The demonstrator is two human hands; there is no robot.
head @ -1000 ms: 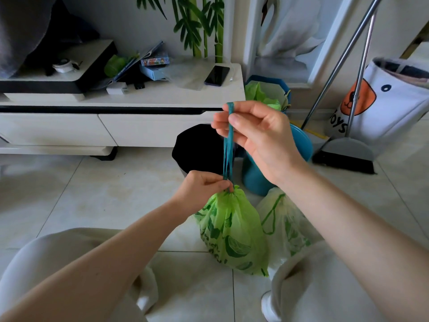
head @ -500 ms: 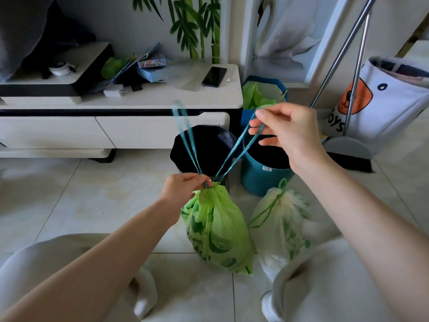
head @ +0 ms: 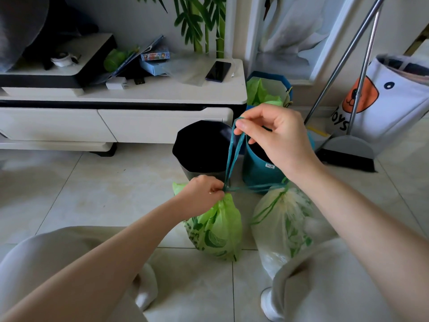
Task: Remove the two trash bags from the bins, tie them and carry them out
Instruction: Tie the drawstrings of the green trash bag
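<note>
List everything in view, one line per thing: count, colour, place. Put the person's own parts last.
green trash bag: 1, lime green with leaf print, on the floor tiles, centre
drawstring: 1, teal, running up from the green bag's neck
clear trash bag: 1, translucent white with green print, on the floor right of the green bag
black bin: 1, black, behind the green bag
teal bin: 1, teal, right of the black bin
blue bin: 1, blue with green liner, beside the cabinet
TV cabinet: 1, white, left
phone: 1, black, on the cabinet
broom: 1, grey, right
toy bag: 1, white and orange, far right
left hand: pinching the bag's neck
right hand: holding the drawstring up
</note>
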